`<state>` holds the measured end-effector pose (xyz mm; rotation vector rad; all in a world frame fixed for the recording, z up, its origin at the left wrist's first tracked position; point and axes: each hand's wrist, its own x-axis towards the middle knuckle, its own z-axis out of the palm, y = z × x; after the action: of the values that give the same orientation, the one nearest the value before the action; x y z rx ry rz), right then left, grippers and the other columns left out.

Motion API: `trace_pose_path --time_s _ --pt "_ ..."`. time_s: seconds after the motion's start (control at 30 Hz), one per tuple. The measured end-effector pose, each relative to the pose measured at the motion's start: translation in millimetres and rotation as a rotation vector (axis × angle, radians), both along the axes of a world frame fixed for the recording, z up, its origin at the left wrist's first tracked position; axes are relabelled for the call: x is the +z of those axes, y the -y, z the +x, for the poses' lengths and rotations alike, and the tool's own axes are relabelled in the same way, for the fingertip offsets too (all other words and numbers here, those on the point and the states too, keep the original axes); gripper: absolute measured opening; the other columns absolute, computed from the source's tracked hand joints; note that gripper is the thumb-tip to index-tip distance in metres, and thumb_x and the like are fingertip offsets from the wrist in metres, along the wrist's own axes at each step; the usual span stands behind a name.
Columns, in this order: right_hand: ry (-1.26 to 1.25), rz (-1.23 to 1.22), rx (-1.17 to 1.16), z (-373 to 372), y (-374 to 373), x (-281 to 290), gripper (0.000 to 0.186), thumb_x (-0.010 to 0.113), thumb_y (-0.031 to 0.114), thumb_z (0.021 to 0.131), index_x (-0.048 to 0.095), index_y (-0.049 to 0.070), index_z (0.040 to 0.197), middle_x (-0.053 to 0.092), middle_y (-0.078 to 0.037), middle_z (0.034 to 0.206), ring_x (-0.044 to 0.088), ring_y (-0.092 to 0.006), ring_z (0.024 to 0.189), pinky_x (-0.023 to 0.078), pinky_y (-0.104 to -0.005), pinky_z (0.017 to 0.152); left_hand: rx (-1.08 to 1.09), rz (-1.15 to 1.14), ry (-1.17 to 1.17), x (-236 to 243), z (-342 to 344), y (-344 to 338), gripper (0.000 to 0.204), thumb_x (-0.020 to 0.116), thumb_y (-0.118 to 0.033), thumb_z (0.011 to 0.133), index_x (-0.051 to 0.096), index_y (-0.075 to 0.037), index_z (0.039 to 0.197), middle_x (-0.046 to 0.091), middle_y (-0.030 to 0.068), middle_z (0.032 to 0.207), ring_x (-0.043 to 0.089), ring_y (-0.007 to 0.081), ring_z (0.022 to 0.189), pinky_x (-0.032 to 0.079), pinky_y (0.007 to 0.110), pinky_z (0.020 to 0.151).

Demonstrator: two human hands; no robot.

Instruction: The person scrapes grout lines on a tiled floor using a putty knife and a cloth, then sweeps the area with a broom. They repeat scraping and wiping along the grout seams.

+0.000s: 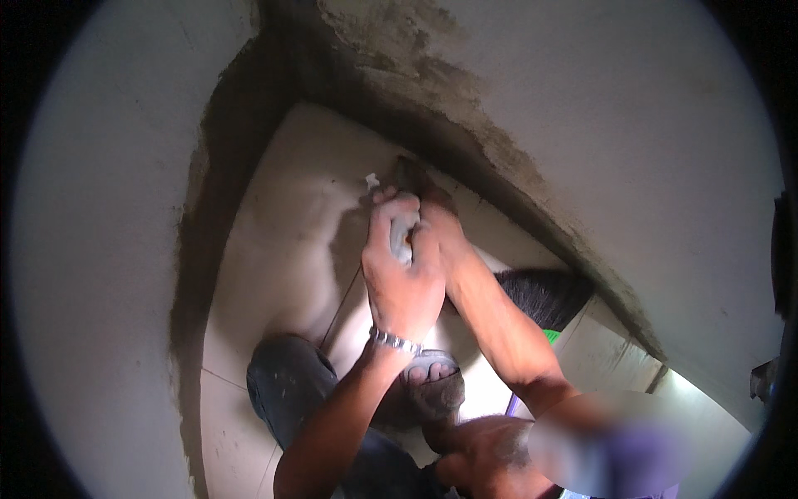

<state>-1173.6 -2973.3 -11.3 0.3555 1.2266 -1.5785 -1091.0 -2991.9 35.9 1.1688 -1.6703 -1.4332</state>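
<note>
My left hand (pixel 403 274), with a metal-link band at the wrist, is closed around a pale grey object (pixel 403 239). A small orange spot shows on that object, but its kind is hard to make out. My right hand (pixel 440 220) presses against the left one from the right. Its fingers curl forward into shadow by the foot of the right wall, and whatever they grip is hidden. A small white scrap (pixel 371 180) lies on the floor just beyond my left fingers.
Pale floor tiles (pixel 283 200) run into a corner between two walls with rough, dark lower bands (pixel 474 141). A black-bristled broom head (pixel 544 298) lies beside my right forearm. My sandalled foot (pixel 432 378) and bent knee (pixel 291 374) are close below the hands.
</note>
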Motion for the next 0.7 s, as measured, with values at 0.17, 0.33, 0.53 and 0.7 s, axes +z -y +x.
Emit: trace_pose_path --time_s 0.17,0.33,0.53,0.7 --pt "0.003 0.014 0.030 -4 -5 -12 0.022 0.049 0.020 0.106 0.060 0.001 0.108 0.069 -0.013 0.097 0.067 -0.0211 0.081 0.057 -0.0328 0.077 0.031 0.374 0.010 19 2 -6 0.024 0.055 -0.008 0.092 0.062 0.003 0.112 0.064 0.0127 0.098 0.063 0.0160 0.065 0.052 0.030 0.060" --pt "-0.024 0.113 0.045 -9 23 -20 0.032 0.037 0.023 0.109 0.056 -0.003 0.116 0.065 -0.020 0.102 0.066 -0.0259 0.085 0.057 -0.0400 0.070 0.019 0.160 0.042 5 3 17 0.025 0.056 -0.010 0.093 0.064 0.000 0.114 0.066 0.0148 0.102 0.066 0.0189 0.072 0.053 0.033 0.060" --pt "0.088 0.012 0.016 14 25 -27 0.033 0.038 0.024 0.109 0.056 -0.003 0.116 0.065 -0.019 0.101 0.065 -0.0245 0.084 0.056 -0.0402 0.070 0.005 -0.250 0.150 -10 21 27 0.027 0.055 -0.013 0.094 0.063 0.001 0.116 0.065 0.0135 0.101 0.064 0.0151 0.066 0.050 0.031 0.048" --pt "-0.028 0.066 0.081 -15 30 -25 0.034 0.039 0.026 0.109 0.057 -0.002 0.116 0.064 -0.018 0.100 0.064 -0.0234 0.084 0.055 -0.0405 0.069 0.015 0.265 0.040 19 -5 30 0.028 0.054 -0.012 0.094 0.062 0.001 0.117 0.065 0.0149 0.097 0.062 0.0173 0.071 0.046 0.030 0.052"
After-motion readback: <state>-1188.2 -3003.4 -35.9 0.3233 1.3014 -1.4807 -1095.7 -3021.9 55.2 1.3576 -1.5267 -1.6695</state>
